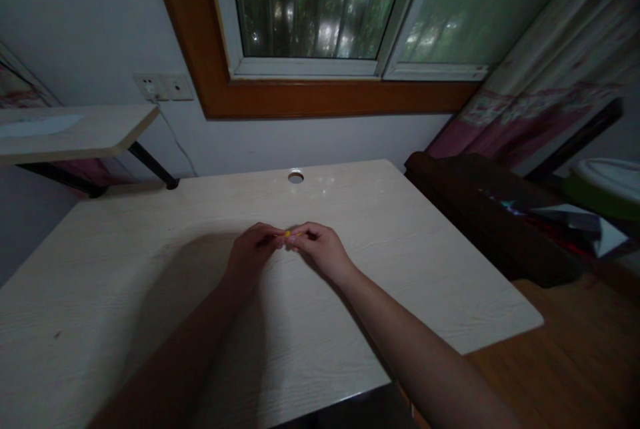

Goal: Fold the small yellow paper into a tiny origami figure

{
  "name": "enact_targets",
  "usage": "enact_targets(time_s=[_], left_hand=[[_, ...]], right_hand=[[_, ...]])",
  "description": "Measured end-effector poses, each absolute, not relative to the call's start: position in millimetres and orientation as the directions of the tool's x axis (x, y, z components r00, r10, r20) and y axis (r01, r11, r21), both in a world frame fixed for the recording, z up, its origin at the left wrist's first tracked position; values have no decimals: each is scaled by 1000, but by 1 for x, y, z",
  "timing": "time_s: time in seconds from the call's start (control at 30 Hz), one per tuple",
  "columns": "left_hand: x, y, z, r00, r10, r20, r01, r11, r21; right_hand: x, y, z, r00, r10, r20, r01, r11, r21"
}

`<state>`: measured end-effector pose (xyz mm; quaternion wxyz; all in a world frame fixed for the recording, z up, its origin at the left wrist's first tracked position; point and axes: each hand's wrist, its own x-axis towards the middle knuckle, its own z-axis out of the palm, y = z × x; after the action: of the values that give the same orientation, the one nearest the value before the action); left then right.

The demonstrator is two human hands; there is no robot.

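My left hand (pixel 251 250) and my right hand (pixel 321 247) meet fingertip to fingertip above the middle of a pale wooden desk (pixel 150 269). Both hands are closed in a pinch. Between the fingertips shows a tiny yellow object (pixel 287 234), too small to name. Both forearms reach in from the bottom edge of the view and hover just over the desk top.
A round cable hole (pixel 295 177) sits near the desk's far edge. A second pale table (pixel 70 130) stands at the left under wall sockets (pixel 164 87). Dark furniture (pixel 480 209) and a curtain (pixel 545 82) crowd the right. A window (pixel 320 9) is ahead.
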<state>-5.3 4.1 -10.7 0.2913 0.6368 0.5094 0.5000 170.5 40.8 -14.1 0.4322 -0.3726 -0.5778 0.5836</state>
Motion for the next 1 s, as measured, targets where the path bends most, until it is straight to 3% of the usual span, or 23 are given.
enact_targets(time_s=[0.43,1.0], left_hand=[[-6,3,-7,19,929,369,388,-347,854],[-8,6,-17,-10,936,351,385,-321,865]], right_hand=[[169,38,-8,-348,938,-7,-127,-54,-990],[172,40,-18,-376,920,106,-73,84,-994]])
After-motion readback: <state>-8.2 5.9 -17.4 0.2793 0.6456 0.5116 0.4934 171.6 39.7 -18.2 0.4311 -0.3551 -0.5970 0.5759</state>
